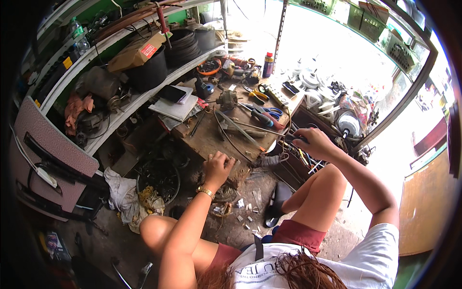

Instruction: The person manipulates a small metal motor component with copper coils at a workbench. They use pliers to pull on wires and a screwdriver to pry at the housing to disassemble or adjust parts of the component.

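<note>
My right hand [315, 143] is closed at the right edge of the wooden workbench [204, 139]. It grips the dark handle of a long, thin-shafted tool that looks like a screwdriver [257, 128], its shaft reaching left over the bench. My left hand [219, 169] is at the bench's near edge with its fingers curled. Something small and greyish shows by its fingertips, too unclear to name. Between the hands and beyond lie a grey metal strip [239, 131], a dark cable [222, 129], a small motor [227, 99], blue-handled scissors [273, 112] and yellow-handled pliers [259, 94].
A spray can [268, 66] and a power strip [274, 95] stand toward the back. Notebooks [174, 109] with a phone lie on the left. Below are a basket of dark scraps [159, 180] and white bits on the floor [248, 216]. Fan parts [313, 79] pile up at right.
</note>
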The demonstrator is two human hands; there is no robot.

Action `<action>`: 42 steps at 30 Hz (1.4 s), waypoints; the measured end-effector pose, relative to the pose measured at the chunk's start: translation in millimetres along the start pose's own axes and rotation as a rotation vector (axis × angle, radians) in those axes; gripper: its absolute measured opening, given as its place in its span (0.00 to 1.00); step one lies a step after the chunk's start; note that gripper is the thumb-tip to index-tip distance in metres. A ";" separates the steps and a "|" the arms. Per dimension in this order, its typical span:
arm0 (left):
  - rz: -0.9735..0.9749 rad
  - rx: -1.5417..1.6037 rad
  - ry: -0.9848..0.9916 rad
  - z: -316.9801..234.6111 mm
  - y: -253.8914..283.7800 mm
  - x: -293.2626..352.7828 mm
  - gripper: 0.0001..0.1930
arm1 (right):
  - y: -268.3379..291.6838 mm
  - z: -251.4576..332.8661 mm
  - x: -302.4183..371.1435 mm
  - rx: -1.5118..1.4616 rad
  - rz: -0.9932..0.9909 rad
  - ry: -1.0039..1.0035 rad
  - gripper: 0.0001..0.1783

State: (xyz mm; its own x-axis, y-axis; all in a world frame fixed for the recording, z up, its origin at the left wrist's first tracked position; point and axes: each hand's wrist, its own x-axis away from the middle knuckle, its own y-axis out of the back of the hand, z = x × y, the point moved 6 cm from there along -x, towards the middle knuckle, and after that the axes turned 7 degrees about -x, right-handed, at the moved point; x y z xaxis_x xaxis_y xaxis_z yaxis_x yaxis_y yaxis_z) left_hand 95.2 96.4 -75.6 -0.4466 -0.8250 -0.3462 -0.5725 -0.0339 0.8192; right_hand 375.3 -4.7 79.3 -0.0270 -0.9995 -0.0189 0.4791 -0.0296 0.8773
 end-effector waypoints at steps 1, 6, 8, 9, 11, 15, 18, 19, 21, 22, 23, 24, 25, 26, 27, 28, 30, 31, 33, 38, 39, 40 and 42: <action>0.002 -0.059 -0.063 -9.6 -0.7 4.5 0.15 | -2.5 -2.5 2.3 0.008 -0.008 -0.009 0.19; -0.029 -0.213 -0.131 -37.0 3.1 6.7 0.16 | -11.3 -22.5 20.3 -0.217 0.005 -0.118 0.18; -0.059 -0.227 -0.171 -42.2 7.0 -7.9 0.13 | -18.5 -36.5 26.3 -0.360 -0.007 -0.144 0.18; -0.070 -0.216 -0.207 -47.2 6.6 -19.2 0.12 | -22.0 -41.5 29.1 -0.436 -0.012 -0.165 0.18; -0.015 -0.178 -0.243 -58.1 -4.7 -41.1 0.07 | -32.0 -46.3 32.4 -0.549 -0.010 -0.247 0.17; 0.205 -0.402 -0.331 -60.4 -64.1 -70.0 0.04 | -36.7 -45.1 31.7 -0.657 -0.051 -0.275 0.18; 0.392 -0.362 -0.331 -55.8 -82.7 -84.5 0.07 | -30.3 -44.9 34.6 -0.674 -0.080 -0.274 0.18; 0.333 -0.373 -0.359 -58.3 -79.8 -89.0 0.06 | -30.4 -53.0 35.1 -0.684 -0.089 -0.237 0.19; 0.192 -0.480 -0.308 -38.8 -62.6 -104.6 0.05 | -26.4 -52.8 35.5 -0.694 -0.101 -0.238 0.19; 0.111 -0.570 -0.241 -21.5 -51.1 -113.9 0.06 | -26.6 -54.1 35.4 -0.700 -0.113 -0.228 0.19; 0.054 -0.553 -0.170 -8.9 -30.7 -125.3 0.09 | -25.4 -57.2 37.8 -0.711 -0.107 -0.243 0.19; 0.002 -0.539 -0.089 2.1 -3.8 -135.2 0.12 | -25.3 -58.0 40.0 -0.725 -0.089 -0.255 0.19; -0.147 -0.471 -0.049 6.2 24.6 -137.9 0.13 | -25.3 -57.4 43.1 -0.735 -0.063 -0.268 0.20; -0.295 -0.403 -0.003 10.0 50.9 -137.2 0.15 | -23.3 -55.2 46.2 -0.723 -0.079 -0.241 0.20; -0.283 -0.299 -0.017 15.4 67.3 -136.7 0.16 | -22.1 -51.4 49.2 -0.712 -0.090 -0.211 0.21; -0.266 -0.202 -0.023 23.7 79.2 -131.0 0.18 | -24.8 -45.8 51.7 -0.711 -0.091 -0.180 0.22; -0.246 -0.032 -0.028 33.0 77.4 -103.8 0.11 | -25.5 -38.8 59.6 -0.654 -0.051 -0.148 0.23; -0.200 0.006 0.013 33.8 68.6 -80.7 0.09 | -24.3 -35.8 64.3 -0.595 -0.038 -0.130 0.23; -0.213 0.155 0.062 22.2 51.6 -43.3 0.06 | -19.1 -23.4 73.9 -0.412 0.007 -0.077 0.23; -0.085 0.033 -0.029 -24.5 16.4 28.5 0.07 | -5.7 9.4 93.1 -0.072 0.140 -0.130 0.22; -0.065 -0.072 -0.067 -36.8 18.8 30.0 0.08 | -3.9 12.1 94.4 -0.065 0.152 -0.118 0.22; -0.044 -0.176 -0.106 -48.6 21.1 31.3 0.08 | -2.8 13.7 95.8 -0.059 0.162 -0.108 0.21; -0.014 -0.270 -0.143 -51.6 20.5 35.3 0.09 | -0.8 18.9 97.8 -0.036 0.184 -0.097 0.21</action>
State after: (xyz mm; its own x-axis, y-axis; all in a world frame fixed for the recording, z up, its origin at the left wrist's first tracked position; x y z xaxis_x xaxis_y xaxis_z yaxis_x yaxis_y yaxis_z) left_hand 103.2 37.5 -47.4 -0.5433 -0.7362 -0.4034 -0.3843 -0.2091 0.8992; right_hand 355.7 -102.1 85.8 -0.0197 -0.9820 0.1879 0.5147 0.1511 0.8440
